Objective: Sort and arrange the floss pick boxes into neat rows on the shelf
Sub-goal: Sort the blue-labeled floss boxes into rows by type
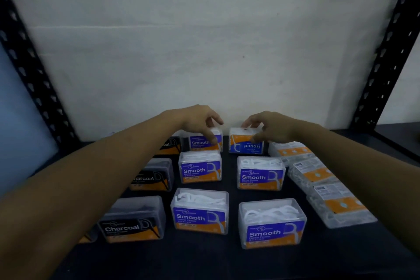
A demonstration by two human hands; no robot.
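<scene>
Clear floss pick boxes stand in rows on the dark shelf (pixel 204 259). My left hand (pixel 200 121) grips the back blue "Smooth" box (pixel 200 143) from above. At the back of the neighbouring row, my right hand (pixel 270 127) grips an upside-down "Round" box (pixel 246 144). In front of them stand several more Smooth boxes, such as one in the middle (pixel 200 169) and one at the front right (pixel 271 223). Black "Charcoal" boxes (pixel 133 219) form the left row, partly hidden by my left forearm.
Three boxes (pixel 316 171) lie on their sides in a slanted line along the right of the shelf. A white wall (pixel 204 41) closes the back. Black perforated posts (pixel 384 52) stand at both sides.
</scene>
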